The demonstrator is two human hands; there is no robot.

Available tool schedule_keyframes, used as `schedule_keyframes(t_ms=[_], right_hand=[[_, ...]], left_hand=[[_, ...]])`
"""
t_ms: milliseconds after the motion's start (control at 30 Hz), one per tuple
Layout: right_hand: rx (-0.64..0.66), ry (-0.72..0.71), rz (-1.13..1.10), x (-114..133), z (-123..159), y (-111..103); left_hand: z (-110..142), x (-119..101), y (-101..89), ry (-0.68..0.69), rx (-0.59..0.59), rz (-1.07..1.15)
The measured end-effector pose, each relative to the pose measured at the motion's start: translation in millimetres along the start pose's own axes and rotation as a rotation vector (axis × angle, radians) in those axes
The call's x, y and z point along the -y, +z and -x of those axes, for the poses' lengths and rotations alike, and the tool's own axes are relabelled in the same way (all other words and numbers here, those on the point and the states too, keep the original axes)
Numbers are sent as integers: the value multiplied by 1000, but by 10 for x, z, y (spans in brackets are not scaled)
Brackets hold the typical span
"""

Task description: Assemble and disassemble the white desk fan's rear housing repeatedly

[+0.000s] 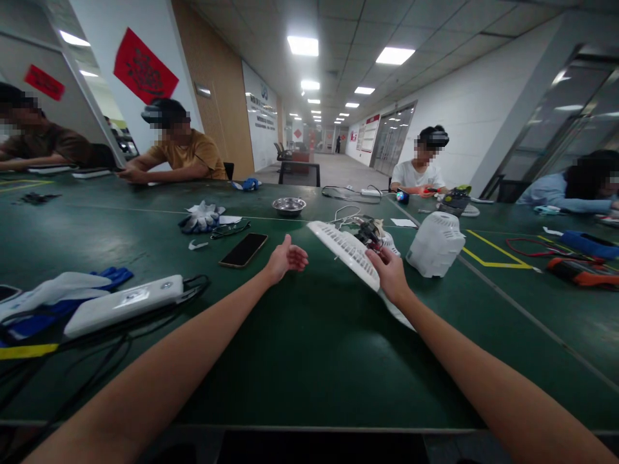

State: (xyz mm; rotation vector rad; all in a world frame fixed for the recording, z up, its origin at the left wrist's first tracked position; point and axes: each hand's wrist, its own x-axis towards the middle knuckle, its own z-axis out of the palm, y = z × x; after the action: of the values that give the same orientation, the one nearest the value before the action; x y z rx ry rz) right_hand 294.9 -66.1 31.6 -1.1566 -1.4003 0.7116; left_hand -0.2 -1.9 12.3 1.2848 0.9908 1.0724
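My right hand (393, 276) grips the edge of a white slotted plastic housing panel (352, 252), which is tilted above the green table. Behind the panel, a dark mechanism (370, 232) with thin wires shows close to my fingertips. A separate white plastic cover (436, 245) stands just right of the panel. My left hand (287, 259) hovers to the left of the panel with nothing in it, thumb raised and fingers loosely bent. Near that hand, a dark phone (244, 250) lies on the table. A shiny metal bowl (289, 206) sits farther back.
A white power strip (128, 304) with black cables and blue-white gloves (58, 293) lie at left. More gloves (200, 216) are beyond the phone. An orange-black multimeter (583, 272) lies at right. Several people sit around the table (300, 361).
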Motion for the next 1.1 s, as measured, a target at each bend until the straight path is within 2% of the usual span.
schedule_keyframes(t_ms=[133, 200, 300, 367, 467, 533, 600, 700, 800, 867, 1000, 1100], right_hand=[[-13, -189, 439, 6, 56, -11], [71, -242, 539, -2, 60, 20], [172, -314, 552, -44, -20, -11], [121, -370, 566, -104, -122, -126], [-66, -413, 708, -253, -290, -389], [-170, -359, 810, -376, -378, -554], [-176, -251, 840, -489, -436, -667], [-110, -54, 713, -584, -481, -722], [-171, 142, 400, -559, -505, -688], [-193, 217, 230, -489, -508, -630], [-96, 243, 33, -281, -423, -392], [-37, 163, -201, -110, -280, -138]], left_hand=[[19, -18, 53, -162, 133, 268], [4, 8, 99, -204, 102, 348], [-32, 49, 147, -231, 27, 393], [-43, 56, 158, -229, 12, 393], [-47, 50, 159, -213, -7, 392], [-57, 55, 158, -206, -21, 385], [-77, 75, 157, -200, -38, 372], [-105, 113, 157, -185, -59, 344], [-111, 134, 164, -166, -67, 310], [-105, 133, 173, -152, -70, 286], [-87, 112, 196, -115, -92, 237], [-76, 101, 214, -97, -108, 195]])
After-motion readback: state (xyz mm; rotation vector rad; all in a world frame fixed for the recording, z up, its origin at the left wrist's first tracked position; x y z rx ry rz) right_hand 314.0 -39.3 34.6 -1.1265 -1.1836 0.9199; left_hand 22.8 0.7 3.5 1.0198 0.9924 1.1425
